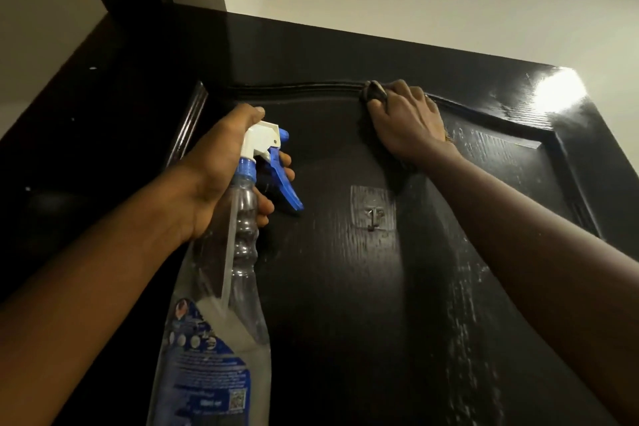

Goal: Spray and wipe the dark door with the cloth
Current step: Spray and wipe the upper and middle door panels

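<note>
The left hand [221,166] is gripping the spray bottle [242,252] by its neck, fingers wrapped fully round it just under the white and blue spray head, with the blue trigger [285,183] sticking out past the fingertips. The bottle's body is hanging down below this grip, with a little liquid inside. The right hand [404,121] is holding the cloth [373,92] bunched under its bent fingers, pressing it against the door [328,304]. Only a dark fold of cloth is showing beyond the fingertips, lying on the raised trim at the top of the door's panel. Below the right wrist, a small hook [372,214] is sticking to the door.
</note>
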